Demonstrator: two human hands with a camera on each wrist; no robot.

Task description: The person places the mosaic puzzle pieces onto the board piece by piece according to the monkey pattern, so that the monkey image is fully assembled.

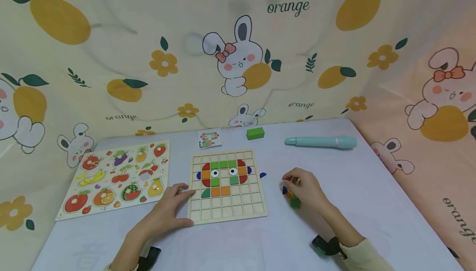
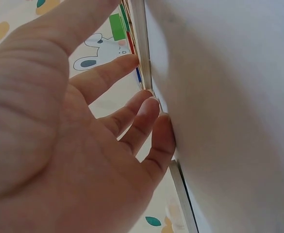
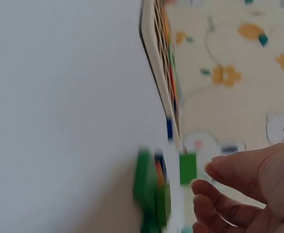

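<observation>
A square wooden grid board (image 1: pixel 245 207) lies in front of me in the head view, with coloured tiles forming a face with two eye pieces. My left hand (image 1: pixel 167 209) rests at its left side, fingertips on the edge and thumb by the near corner. Right of the board, my right hand (image 1: pixel 308 188) hovers over a small pile of green, orange and blue pieces (image 1: pixel 295 202), partly hiding it. The right wrist view shows its thumb (image 3: pixel 239 170) and fingers apart with nothing between them. A small blue half-round piece (image 1: pixel 262 175) lies beside the board.
A fruit-picture board (image 1: pixel 122 209) lies on the left. Along the back are a small pattern card (image 1: pixel 210 139), a green block (image 1: pixel 255 133) and a teal pen-shaped object (image 1: pixel 320 141). A printed cloth (image 1: pixel 178 10) hangs behind the white table (image 1: pixel 230 246).
</observation>
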